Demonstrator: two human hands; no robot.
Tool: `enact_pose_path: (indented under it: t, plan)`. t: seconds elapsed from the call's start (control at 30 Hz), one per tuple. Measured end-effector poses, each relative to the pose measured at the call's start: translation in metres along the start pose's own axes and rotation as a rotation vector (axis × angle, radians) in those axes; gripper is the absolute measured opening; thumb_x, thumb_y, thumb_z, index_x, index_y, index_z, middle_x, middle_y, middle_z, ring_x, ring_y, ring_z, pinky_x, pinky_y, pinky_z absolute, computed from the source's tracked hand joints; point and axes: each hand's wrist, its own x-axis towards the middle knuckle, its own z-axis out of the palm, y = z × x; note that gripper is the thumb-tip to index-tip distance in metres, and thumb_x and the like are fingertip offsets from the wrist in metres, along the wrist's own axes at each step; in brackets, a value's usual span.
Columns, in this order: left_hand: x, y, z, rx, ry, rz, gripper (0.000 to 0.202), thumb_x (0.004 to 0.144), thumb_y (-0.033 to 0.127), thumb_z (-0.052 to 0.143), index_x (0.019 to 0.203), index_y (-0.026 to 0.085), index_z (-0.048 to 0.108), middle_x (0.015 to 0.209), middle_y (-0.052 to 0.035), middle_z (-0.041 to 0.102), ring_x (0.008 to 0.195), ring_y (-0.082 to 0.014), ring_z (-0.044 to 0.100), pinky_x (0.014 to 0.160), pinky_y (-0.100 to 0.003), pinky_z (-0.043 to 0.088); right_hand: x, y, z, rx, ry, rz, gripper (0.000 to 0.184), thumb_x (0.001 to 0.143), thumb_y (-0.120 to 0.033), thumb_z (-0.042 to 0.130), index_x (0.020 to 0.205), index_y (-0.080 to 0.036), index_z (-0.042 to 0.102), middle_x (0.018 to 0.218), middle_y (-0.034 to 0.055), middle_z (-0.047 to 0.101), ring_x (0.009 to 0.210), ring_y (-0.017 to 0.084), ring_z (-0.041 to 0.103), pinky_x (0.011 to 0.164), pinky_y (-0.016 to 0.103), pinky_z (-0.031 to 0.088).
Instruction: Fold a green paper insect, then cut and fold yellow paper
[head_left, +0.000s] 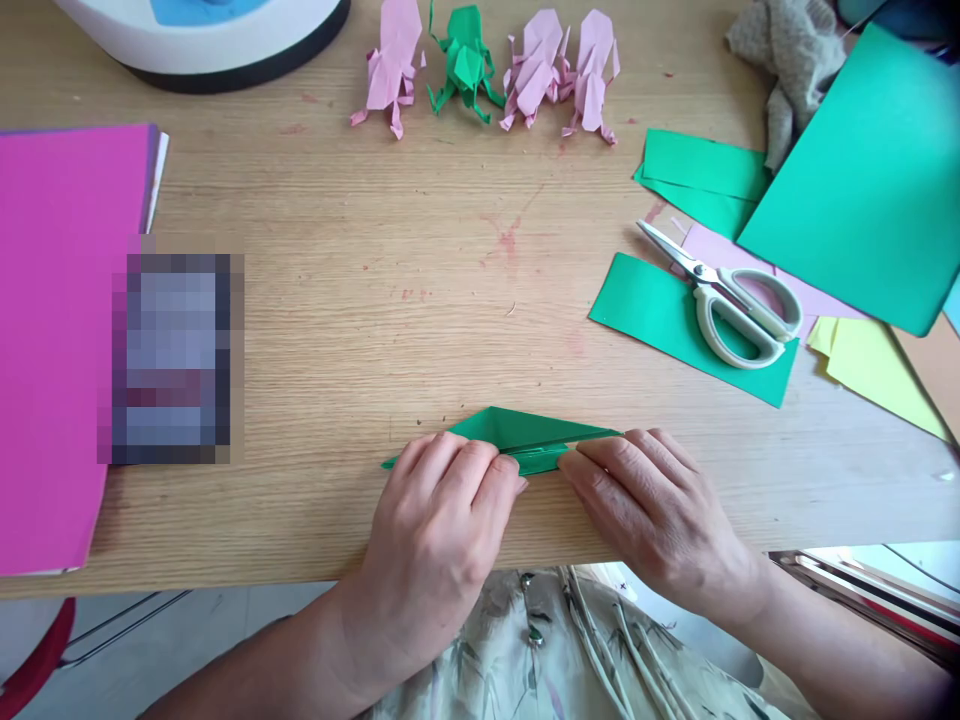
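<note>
Folded green paper lies flat on wooden table, at 6 o'clock from the table middle, near the front edge. Left hand is palm down, fingers loosely extended, tips pressing the paper's left half; nothing gripped. Right hand is palm down too, fingers stretched flat, tips on the paper's right end, at 3 o'clock of the left hand. The two hands' fingertips nearly meet over the fold.

Scissors at 2 o'clock from the paper, lying on a green strip. Large green sheet is further out at 2 o'clock. Three pink origami figures and one green origami figure sit in a row at 12 o'clock, at the far edge. Pink paper stack at 9 o'clock. Yellow paper at 3 o'clock, well apart from the hands.
</note>
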Motion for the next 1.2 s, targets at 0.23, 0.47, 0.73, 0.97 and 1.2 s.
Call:
enact_pose_path:
  t: [0.23,0.47,0.73,0.97,1.2]
  plan:
    - [0.005,-0.008,0.002,-0.026,-0.06,0.007,0.023,0.097,0.017,0.05,0.076,0.018,0.058,0.071,-0.0014,0.056,0.069,-0.0179,0.049,0.067,-0.034,0.04,-0.001,-0.005,-0.012,0.023,0.041,-0.003,0.013,0.092,-0.008,0.053,0.095,-0.011,0.065,0.08,0.0092,0.06,0.069,0.02,0.049,0.062,0.036,0.04]
    - [0.01,-0.02,0.0,-0.107,-0.104,0.082,0.022,0.097,0.015,0.047,0.078,0.018,0.055,0.074,-0.0018,0.055,0.072,-0.0179,0.049,0.07,-0.033,0.04,0.021,0.003,-0.018,0.099,-0.014,-0.077,0.024,0.096,-0.005,0.044,0.105,-0.009,0.065,0.096,0.0146,0.067,0.082,0.022,0.062,0.068,0.036,0.05]
    - [0.01,-0.022,0.003,-0.129,-0.063,0.086,0.01,0.098,0.016,0.05,0.101,0.015,0.059,0.081,-0.0026,0.063,0.076,-0.0189,0.056,0.072,-0.034,0.042,0.023,0.026,-0.023,0.271,-0.2,-0.032,0.02,0.098,-0.011,0.045,0.106,-0.013,0.063,0.107,0.0141,0.067,0.092,0.02,0.066,0.073,0.031,0.054]
    - [0.01,-0.018,0.003,-0.167,-0.058,0.047,0.013,0.098,0.017,0.049,0.1,0.016,0.062,0.081,-0.0027,0.064,0.078,-0.0188,0.057,0.074,-0.034,0.042,0.021,0.026,-0.021,0.337,-0.154,0.076,0.021,0.098,-0.012,0.046,0.09,-0.016,0.064,0.101,0.01,0.068,0.083,0.016,0.066,0.07,0.028,0.052]
    - [0.014,-0.013,0.004,-0.124,-0.074,0.014,0.017,0.093,0.009,0.05,0.085,0.019,0.061,0.071,0.0,0.055,0.07,-0.017,0.049,0.069,-0.034,0.039,0.027,0.017,-0.017,0.283,-0.124,0.124,0.023,0.097,-0.011,0.046,0.083,-0.018,0.063,0.095,0.0087,0.067,0.079,0.016,0.063,0.072,0.031,0.05]
